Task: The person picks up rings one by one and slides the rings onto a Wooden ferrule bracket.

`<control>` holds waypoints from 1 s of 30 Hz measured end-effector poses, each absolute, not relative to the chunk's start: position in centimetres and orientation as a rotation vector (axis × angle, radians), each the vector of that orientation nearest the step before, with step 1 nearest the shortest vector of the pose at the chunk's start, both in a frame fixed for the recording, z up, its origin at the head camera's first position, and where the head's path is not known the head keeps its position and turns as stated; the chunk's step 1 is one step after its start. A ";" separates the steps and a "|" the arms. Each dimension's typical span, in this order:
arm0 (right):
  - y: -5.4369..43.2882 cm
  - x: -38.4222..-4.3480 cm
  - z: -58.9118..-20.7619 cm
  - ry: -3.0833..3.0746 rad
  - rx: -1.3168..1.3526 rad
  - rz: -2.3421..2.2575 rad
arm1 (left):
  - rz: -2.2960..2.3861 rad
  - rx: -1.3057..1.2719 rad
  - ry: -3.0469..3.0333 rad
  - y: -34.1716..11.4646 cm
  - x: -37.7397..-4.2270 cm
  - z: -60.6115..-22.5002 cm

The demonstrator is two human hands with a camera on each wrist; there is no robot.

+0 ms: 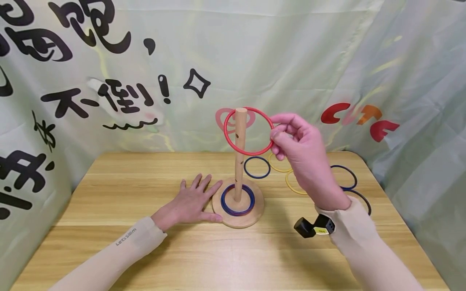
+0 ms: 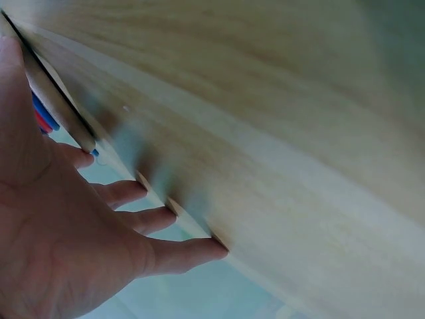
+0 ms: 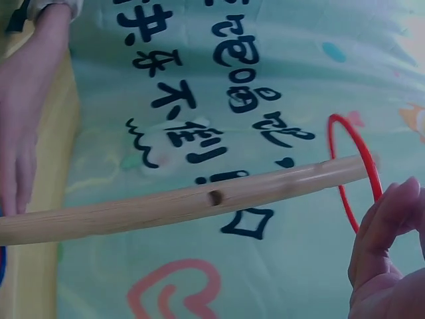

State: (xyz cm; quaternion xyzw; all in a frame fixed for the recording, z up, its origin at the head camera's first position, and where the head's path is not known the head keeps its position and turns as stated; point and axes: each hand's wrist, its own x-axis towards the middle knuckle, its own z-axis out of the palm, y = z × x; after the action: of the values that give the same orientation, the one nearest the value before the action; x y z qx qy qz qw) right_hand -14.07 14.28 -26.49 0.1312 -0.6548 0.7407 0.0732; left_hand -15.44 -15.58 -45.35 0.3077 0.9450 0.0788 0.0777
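Around the top end of the wooden post [image 1: 240,127]: one red ring [image 1: 253,154], tilted, its near edge crossing in front of the wood. Holder: my right hand [image 1: 303,151], thumb and fingers pinching the ring's rim on its right side. My left hand [image 1: 191,204]: laid on the table [image 1: 233,254], fingers spread, palm down, thumb and forefinger at the edge of the round base [image 1: 259,202].

On the base, encircling the foot of the post: a small stack of rings [image 1: 227,210], dark blue uppermost, some red showing beneath.

Loose on the table, to the right of the post: one blue ring [image 1: 257,178], lying just behind the base; two yellow rings [image 1: 287,184], partly hidden from the head view by my right hand; farther right, two dark rings [image 1: 356,178], close together, the nearer partly covered by my wrist.

Also listed: my pale sleeves [image 1: 358,236], both arms; a black device [image 1: 314,226] at my right cuff; behind the table, a pale green cloth [image 1: 262,48] with black characters and coloured lettering.
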 end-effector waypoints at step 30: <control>13.3 -15.0 -41.7 -2.590 0.196 1.986 | 0.229 0.923 2.841 -15.7 -15.5 -45.5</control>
State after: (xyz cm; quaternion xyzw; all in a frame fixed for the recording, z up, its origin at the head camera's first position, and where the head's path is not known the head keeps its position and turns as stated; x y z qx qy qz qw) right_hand -15.02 13.26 -41.71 0.0598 -0.7905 0.6062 -0.0637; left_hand -15.49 -15.65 -45.49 0.3072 0.9458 0.0763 0.0726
